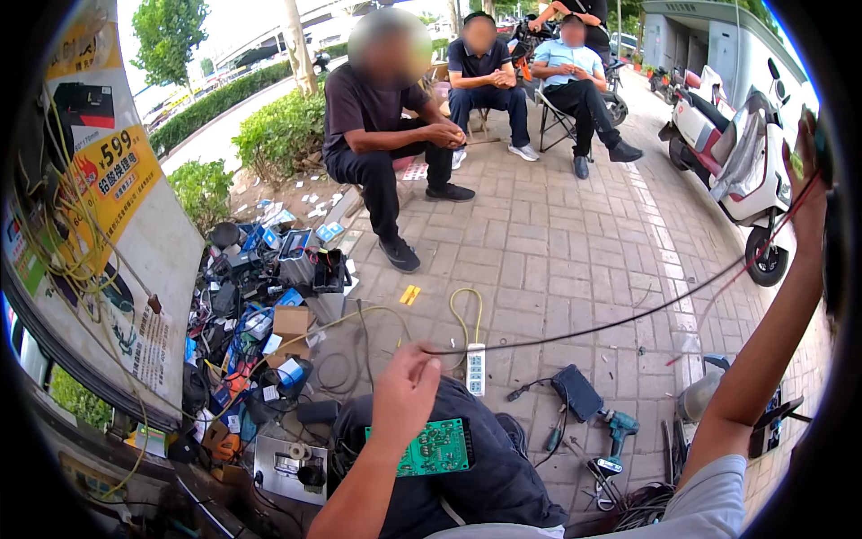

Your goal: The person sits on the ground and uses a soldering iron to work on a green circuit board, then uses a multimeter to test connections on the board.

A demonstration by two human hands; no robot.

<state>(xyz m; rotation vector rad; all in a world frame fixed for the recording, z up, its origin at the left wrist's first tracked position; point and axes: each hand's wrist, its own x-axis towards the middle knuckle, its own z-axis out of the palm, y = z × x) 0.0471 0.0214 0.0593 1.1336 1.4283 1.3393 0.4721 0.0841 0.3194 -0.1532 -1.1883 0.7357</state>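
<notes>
My left hand (410, 384) pinches one end of a thin black wire (575, 334) above my lap. The wire runs up to the right, where my raised right hand (807, 175) holds its other part near the picture's dark rim; some of those fingers are hard to make out. A thin red wire (724, 286) hangs down from the same hand. On my dark trousers, below my left hand, lies a green circuit board (436, 447) with small components on it. My left forearm covers part of the board.
A white power strip (476, 370), a black power adapter (576, 393) and a teal cordless drill (620, 431) lie on the paving. Boxes, cables and parts form a heap (269, 314) at left. A person (386, 144) sits opposite; others sit behind. A white scooter (741, 162) stands right.
</notes>
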